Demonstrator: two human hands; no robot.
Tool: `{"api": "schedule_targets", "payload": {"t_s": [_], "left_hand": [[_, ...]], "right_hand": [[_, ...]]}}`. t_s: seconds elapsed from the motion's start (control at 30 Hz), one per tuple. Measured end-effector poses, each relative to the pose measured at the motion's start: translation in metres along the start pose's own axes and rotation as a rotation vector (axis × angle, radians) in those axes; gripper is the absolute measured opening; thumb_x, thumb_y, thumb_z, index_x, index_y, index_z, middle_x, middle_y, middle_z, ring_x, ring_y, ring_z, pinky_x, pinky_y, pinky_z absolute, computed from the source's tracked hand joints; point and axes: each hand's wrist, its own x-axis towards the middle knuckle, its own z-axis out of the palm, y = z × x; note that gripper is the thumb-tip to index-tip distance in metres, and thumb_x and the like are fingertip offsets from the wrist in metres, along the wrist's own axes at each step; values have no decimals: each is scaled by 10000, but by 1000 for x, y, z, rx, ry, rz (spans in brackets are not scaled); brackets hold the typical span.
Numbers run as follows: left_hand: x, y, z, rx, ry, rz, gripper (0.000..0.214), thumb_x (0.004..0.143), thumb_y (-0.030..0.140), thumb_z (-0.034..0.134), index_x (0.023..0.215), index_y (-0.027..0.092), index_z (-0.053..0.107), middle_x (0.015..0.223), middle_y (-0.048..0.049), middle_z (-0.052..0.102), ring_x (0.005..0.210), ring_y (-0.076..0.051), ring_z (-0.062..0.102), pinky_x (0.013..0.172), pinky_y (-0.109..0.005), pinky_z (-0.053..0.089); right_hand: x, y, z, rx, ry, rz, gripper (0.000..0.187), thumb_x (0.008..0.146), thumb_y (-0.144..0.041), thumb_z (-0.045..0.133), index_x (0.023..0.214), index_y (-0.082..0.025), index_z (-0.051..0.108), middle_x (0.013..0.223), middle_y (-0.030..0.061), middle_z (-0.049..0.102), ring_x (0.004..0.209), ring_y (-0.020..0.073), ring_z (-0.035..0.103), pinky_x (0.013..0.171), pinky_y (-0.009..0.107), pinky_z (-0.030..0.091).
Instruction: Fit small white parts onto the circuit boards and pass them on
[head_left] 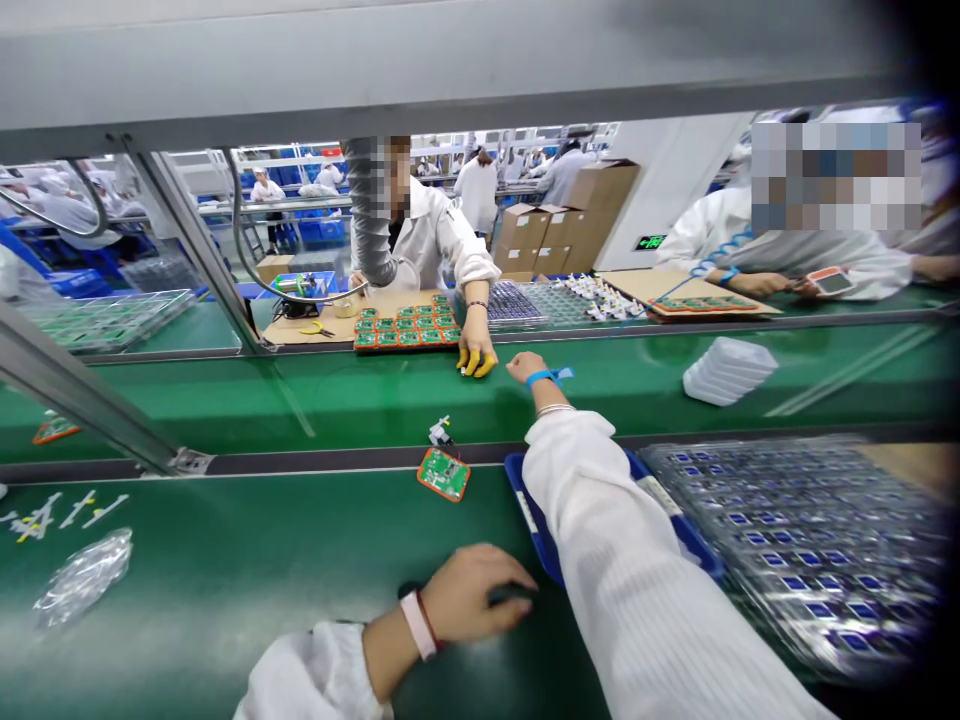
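Our left hand (476,592) is curled low over the bench (300,560), thumb and fingers closed round a black object (511,594) that shows between them. Just ahead of that hand, toward the far edge of the bench, lies the board (444,474), green with an orange rim, apart from our fingers, with a small white part (439,434) just beyond it. Our right hand (527,368) reaches out over the green strip (390,395), its fingers bent inward; we cannot tell whether it has hold of anything. The board lies nearer to us than that hand and to its left. Facing it, near but apart, is a co-worker's hand (477,348) in yellow finger covers. Under our right sleeve sits a blue tray (525,510), and to its right a clear tray (709,500) of dark squares. White trays (729,370) stand stacked farther right on the strip. At our far left we see white strips (67,510) and a clear bag (86,580); across the strip, rows of boards (409,325).
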Motion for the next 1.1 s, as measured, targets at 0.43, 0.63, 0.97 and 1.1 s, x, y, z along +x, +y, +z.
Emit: {"api": "schedule_targets", "payload": {"t_s": [0.43, 0.63, 0.97, 1.1], "left_hand": [[19, -98, -100, 447, 48, -127, 815, 643, 617, 670, 1282, 167, 441, 1288, -136, 512, 1185, -302, 463, 1008, -447, 360], [14, -89, -99, 509, 84, -125, 685, 691, 545, 678, 1232, 173, 483, 1186, -119, 584, 1071, -276, 532, 916, -411, 414], [-9, -62, -81, 521, 134, -231, 661, 677, 580, 664, 1187, 189, 508, 1115, -108, 599, 1010, -275, 540, 863, -403, 423], [-22, -45, -67, 480, 97, -252, 655, 696, 569, 654, 1204, 189, 492, 1124, -113, 583, 1040, -276, 522, 885, -407, 409]], "right_hand": [[-92, 31, -20, 200, -90, -167, 295, 830, -327, 504, 932, -116, 683, 880, 65, 698, 778, 148, 610, 688, 203, 422], [-183, 64, -14, 420, 66, -231, 207, 776, -292, 525, 790, -137, 661, 733, 49, 670, 661, 143, 577, 622, 238, 423], [-235, 73, 48, 439, 135, -202, 118, 726, -160, 530, 649, -153, 619, 733, 70, 606, 717, 173, 548, 699, 297, 451], [-232, 71, 51, 438, 118, -239, 111, 690, -95, 526, 649, -150, 614, 737, 71, 590, 757, 183, 539, 739, 311, 448]]}}
